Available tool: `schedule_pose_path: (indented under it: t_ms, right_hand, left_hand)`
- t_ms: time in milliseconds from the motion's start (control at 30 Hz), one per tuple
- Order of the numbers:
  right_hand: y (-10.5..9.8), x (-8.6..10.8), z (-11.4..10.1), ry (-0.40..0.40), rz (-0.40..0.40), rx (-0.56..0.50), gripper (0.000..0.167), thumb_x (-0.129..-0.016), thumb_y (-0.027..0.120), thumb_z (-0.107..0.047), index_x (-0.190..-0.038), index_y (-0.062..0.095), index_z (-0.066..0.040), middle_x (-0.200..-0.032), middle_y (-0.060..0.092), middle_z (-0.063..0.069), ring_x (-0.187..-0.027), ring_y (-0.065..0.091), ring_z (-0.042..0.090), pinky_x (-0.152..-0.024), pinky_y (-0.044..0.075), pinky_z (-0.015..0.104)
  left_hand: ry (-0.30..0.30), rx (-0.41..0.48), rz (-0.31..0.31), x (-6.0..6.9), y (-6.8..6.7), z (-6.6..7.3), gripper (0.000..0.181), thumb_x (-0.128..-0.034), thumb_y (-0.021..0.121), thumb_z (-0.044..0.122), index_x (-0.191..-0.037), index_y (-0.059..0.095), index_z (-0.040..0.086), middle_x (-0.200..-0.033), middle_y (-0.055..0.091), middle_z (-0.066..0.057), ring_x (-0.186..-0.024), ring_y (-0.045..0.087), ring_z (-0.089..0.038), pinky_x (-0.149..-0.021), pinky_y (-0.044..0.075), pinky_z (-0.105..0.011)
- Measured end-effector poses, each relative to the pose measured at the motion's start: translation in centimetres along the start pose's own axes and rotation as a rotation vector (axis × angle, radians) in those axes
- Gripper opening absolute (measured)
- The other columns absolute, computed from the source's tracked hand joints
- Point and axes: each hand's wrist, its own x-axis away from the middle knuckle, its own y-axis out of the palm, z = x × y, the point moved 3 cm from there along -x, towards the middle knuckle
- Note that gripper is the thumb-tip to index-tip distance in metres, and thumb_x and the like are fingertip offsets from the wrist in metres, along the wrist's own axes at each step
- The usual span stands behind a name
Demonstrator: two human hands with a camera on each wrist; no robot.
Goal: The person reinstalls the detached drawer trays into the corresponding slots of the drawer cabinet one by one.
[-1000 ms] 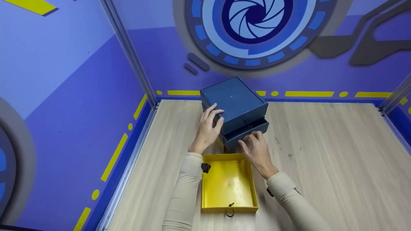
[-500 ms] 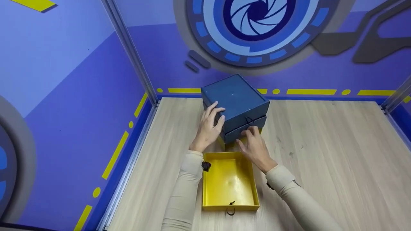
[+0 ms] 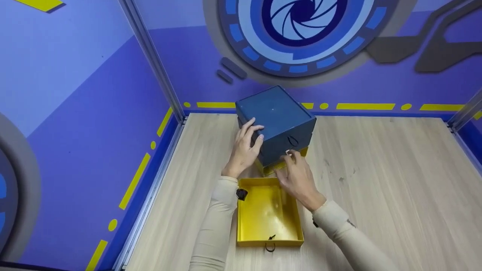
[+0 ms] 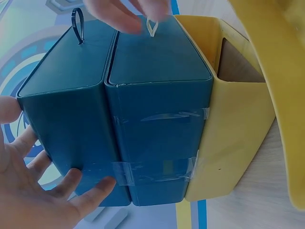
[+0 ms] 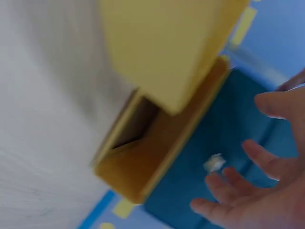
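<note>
In the head view, a wooden table is bordered at 12 o'clock by a back wall and at 9 by a left wall, both coloured blue and purple. A ringed circle is painted at 1 o'clock, a brown-grey shape at 2. A metal post is set at 10 o'clock. Yellow dashes are painted along both walls' feet.

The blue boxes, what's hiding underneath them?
Under the blue boxes is a yellow case, open at the front. In the head view, the right hand covers part of it. The boxes cover its far inside, so I can't see there.
</note>
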Motion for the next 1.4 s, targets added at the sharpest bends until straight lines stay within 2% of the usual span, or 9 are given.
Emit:
schedule_pose_path:
  t_ms: [133, 300, 500, 667, 833, 933, 1133, 1233, 1400]
  right_hand:
    - [-1.6, 1.9, -2.8, -0.045, 0.021, 0.019, 0.036, -0.087, 0.087, -0.023, -0.113, 0.074, -0.001, -0.128, 0.066, 0.028, -0.101, 0.069, 0.043, -0.081, 0.062, 0.056]
    - [-3.2, 4.2, -6.3, -0.019, -0.093, 0.043, 0.037, -0.09, 0.086, -0.033, -0.114, 0.076, -0.007, -0.127, 0.069, 0.017, -0.09, 0.071, 0.031, -0.074, 0.062, 0.044]
    - [-3.7, 7.3, -9.3, 0.021, -0.2, 0.06, 0.033, -0.09, 0.085, -0.04, -0.11, 0.078, -0.015, -0.11, 0.074, 0.005, -0.066, 0.063, 0.014, -0.058, 0.052, 0.027]
    - [-3.1, 10.2, -10.6, 0.073, -0.369, 0.017, 0.033, -0.094, 0.079, -0.045, -0.11, 0.077, -0.017, -0.102, 0.076, 0.002, -0.052, 0.043, 0.001, -0.046, 0.035, 0.018]
    - [-1.9, 12.3, -11.2, 0.068, -0.521, 0.058, 0.036, -0.095, 0.077, -0.048, -0.106, 0.076, -0.014, -0.088, 0.074, 0.002, -0.051, 0.041, 0.003, -0.045, 0.033, 0.022]
    - [-1.0, 13.3, -11.2, 0.026, -0.52, 0.109, 0.033, -0.092, 0.08, -0.046, -0.094, 0.075, -0.014, -0.077, 0.069, -0.001, -0.05, 0.041, 0.006, -0.044, 0.033, 0.024]
    - [-0.7, 14.4, -10.8, -0.038, -0.343, 0.242, 0.037, -0.086, 0.087, -0.04, -0.073, 0.061, -0.017, -0.064, 0.055, -0.006, -0.044, 0.043, 0.012, -0.039, 0.031, 0.028]
    - [-1.3, 14.3, -10.4, -0.02, -0.301, 0.263, 0.036, -0.085, 0.089, -0.037, -0.074, 0.061, -0.017, -0.064, 0.056, -0.006, -0.045, 0.043, 0.011, -0.04, 0.031, 0.029]
    - [-2.9, 13.7, -9.0, 0.052, -0.312, 0.23, 0.026, -0.087, 0.087, -0.036, -0.086, 0.069, -0.017, -0.073, 0.063, -0.006, -0.052, 0.047, 0.007, -0.045, 0.04, 0.025]
  left_hand:
    - [0.009, 0.003, -0.003, 0.2, 0.1, -0.1, 0.038, -0.1122, 0.049, 0.034, -0.146, 0.06, 0.021, -0.174, 0.032, -0.002, -0.16, 0.031, -0.03, -0.13, 0.027, -0.056]
    - [0.011, 0.0, -0.002, 0.1, 0.0, 0.0, 0.038, -0.1128, 0.048, 0.035, -0.147, 0.06, 0.022, -0.174, 0.032, -0.001, -0.161, 0.03, -0.029, -0.13, 0.027, -0.056]
    - [0.0, 0.001, -0.003, 0.1, 0.0, 0.1, 0.037, -0.1129, 0.048, 0.035, -0.147, 0.059, 0.023, -0.175, 0.031, 0.0, -0.161, 0.03, -0.029, -0.13, 0.028, -0.056]
    - [-0.01, 0.01, -0.015, -0.2, 0.4, 0.3, 0.038, -0.1128, 0.048, 0.036, -0.147, 0.058, 0.024, -0.175, 0.029, 0.001, -0.16, 0.03, -0.029, -0.13, 0.028, -0.057]
    - [-0.012, 0.02, -0.014, 0.0, 0.4, 0.1, 0.038, -0.1126, 0.048, 0.036, -0.147, 0.058, 0.024, -0.176, 0.029, 0.002, -0.161, 0.029, -0.029, -0.13, 0.027, -0.057]
    - [-0.014, 0.016, -0.011, 0.1, 0.2, 0.0, 0.038, -0.1126, 0.048, 0.036, -0.147, 0.058, 0.024, -0.175, 0.029, 0.001, -0.161, 0.029, -0.029, -0.13, 0.027, -0.058]
    - [-0.009, 0.007, -0.009, 0.1, 0.2, 0.0, 0.039, -0.1125, 0.047, 0.034, -0.148, 0.058, 0.023, -0.175, 0.029, -0.001, -0.161, 0.03, -0.03, -0.13, 0.027, -0.058]
    - [-0.013, 0.007, -0.008, 0.1, 0.2, 0.0, 0.038, -0.1125, 0.047, 0.035, -0.148, 0.058, 0.023, -0.175, 0.029, 0.0, -0.161, 0.029, -0.029, -0.13, 0.026, -0.058]
    - [-0.018, 0.008, -0.007, 0.2, 0.2, 0.1, 0.038, -0.1127, 0.048, 0.036, -0.147, 0.058, 0.024, -0.175, 0.029, 0.0, -0.161, 0.029, -0.029, -0.13, 0.026, -0.058]
